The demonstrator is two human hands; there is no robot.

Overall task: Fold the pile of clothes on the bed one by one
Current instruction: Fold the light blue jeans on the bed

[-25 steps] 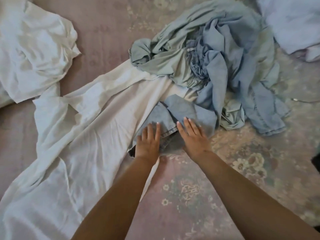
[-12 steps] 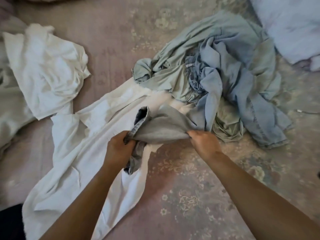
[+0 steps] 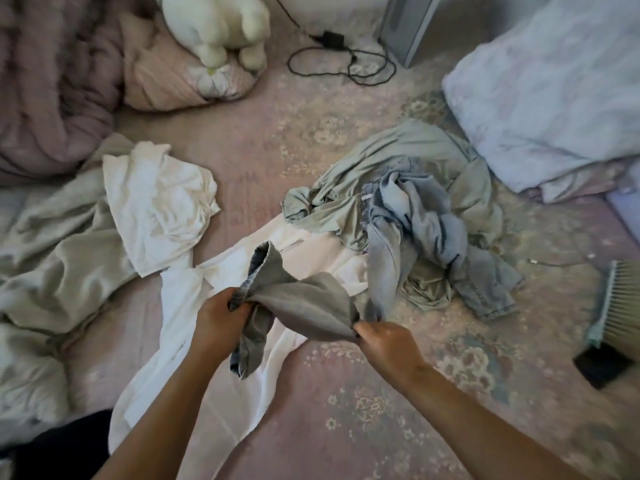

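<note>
At the upper centre of the frame a white plush toy [image 3: 221, 26] sits by a black cable [image 3: 341, 64]; a tangled pile of green and denim clothes [image 3: 408, 216] fills centre right, a white garment [image 3: 214, 341] lies spread beneath. In the lower centre, the left hand [image 3: 220, 322] and right hand [image 3: 389, 341] each clutch a bunched end of the grey denim piece [image 3: 298, 303], lifted off the bed [image 3: 346, 410], crumpled and sagging between them.
</note>
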